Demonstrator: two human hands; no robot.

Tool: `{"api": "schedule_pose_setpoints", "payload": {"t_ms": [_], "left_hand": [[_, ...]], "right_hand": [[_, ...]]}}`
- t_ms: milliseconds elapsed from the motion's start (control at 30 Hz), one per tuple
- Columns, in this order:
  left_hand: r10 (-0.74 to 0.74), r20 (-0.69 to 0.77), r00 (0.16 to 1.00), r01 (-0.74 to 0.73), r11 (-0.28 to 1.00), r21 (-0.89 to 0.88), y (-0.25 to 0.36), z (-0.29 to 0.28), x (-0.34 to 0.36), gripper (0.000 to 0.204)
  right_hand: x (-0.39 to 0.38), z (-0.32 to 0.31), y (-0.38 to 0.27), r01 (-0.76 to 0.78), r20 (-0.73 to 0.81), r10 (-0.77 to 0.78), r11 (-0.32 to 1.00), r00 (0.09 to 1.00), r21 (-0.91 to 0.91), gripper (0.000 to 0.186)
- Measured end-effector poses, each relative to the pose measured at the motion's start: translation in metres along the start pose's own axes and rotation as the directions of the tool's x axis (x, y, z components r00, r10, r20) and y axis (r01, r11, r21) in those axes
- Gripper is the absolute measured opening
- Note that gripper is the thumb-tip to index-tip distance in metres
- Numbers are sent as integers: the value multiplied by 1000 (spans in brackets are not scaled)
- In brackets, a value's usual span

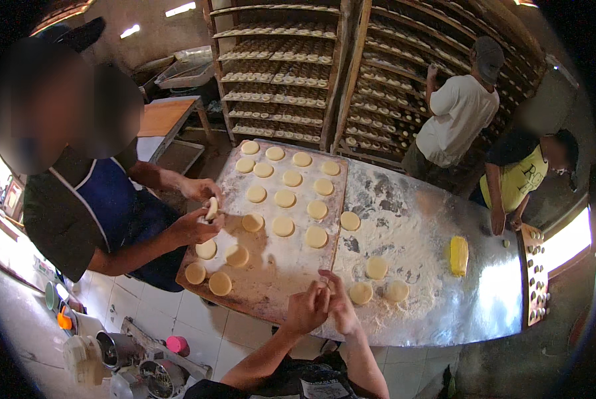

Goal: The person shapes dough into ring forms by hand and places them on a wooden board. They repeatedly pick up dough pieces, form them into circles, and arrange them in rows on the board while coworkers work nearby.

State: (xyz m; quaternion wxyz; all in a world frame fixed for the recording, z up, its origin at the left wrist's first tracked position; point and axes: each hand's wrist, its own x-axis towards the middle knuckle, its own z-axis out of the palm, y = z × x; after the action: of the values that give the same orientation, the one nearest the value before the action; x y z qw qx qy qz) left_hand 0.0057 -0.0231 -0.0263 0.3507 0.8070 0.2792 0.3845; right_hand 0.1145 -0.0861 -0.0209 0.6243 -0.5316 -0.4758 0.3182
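My left hand [307,308] and my right hand [341,307] are raised close together over the near edge of the floured wooden board [271,256]. The left one is closed, its fingertips meeting those of the right. On the right hand one finger points up while the others bend inward. What lies between them, if anything, is hidden. Several pale dough rounds [284,199] are spread over the board. Right of my hands, a few more dough rounds [361,292] rest on the floured metal tabletop [431,319].
A co-worker in a blue apron [111,193] shapes a dough piece [212,209] at the left. A yellow wrapped block [458,256] lies farther right. Two more people stand near the loaded racks [278,76] and table end. Pots [161,378] sit on the floor.
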Motion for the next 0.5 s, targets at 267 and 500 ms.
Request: {"api": "schedule_pose_setpoints", "payload": {"t_ms": [267, 500], "left_hand": [[56, -80, 995, -48, 994, 103, -21, -25, -4, 23], [-280, 228, 932, 269, 960, 79, -34, -46, -1, 29]], "right_hand": [[7, 28, -1, -169, 30, 166, 958, 986, 231, 59], [-2, 28, 34, -61, -45, 108, 807, 993, 587, 61]]}}
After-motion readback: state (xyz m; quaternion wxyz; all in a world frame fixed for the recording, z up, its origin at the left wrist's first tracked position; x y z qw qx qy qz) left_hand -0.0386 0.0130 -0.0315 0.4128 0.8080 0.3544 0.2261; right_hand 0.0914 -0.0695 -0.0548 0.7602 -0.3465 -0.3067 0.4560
